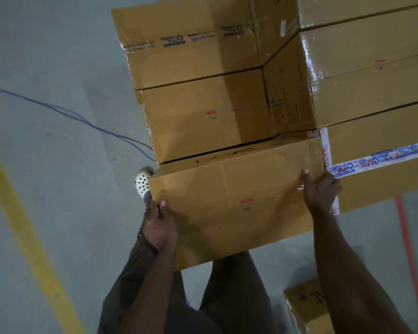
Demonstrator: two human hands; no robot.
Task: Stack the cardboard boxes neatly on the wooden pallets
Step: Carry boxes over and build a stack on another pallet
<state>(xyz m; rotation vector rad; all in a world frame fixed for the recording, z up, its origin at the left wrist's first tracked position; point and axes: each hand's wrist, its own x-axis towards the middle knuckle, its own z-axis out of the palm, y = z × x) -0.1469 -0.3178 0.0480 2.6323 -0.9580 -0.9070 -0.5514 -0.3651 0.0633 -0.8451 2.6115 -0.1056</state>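
I hold a long brown cardboard box [229,201] level in front of my body, its far edge against the stack. My left hand [160,225] grips its near left corner, thumb on the top face. My right hand [320,189] grips its right end, fingers curled over the edge. Beyond it rises a stack of taped cardboard boxes [203,112], two high on the left, and more boxes [372,88] on the right. No wooden pallet shows; the boxes hide what lies beneath them.
The grey concrete floor [46,165] has a yellow painted line [22,225] at the left. A blue cable [70,114] runs under the stack. An orange strip [407,249] lies at the right. Another small box [304,307] sits at the bottom right. My foot in a white clog [143,183] is by the stack.
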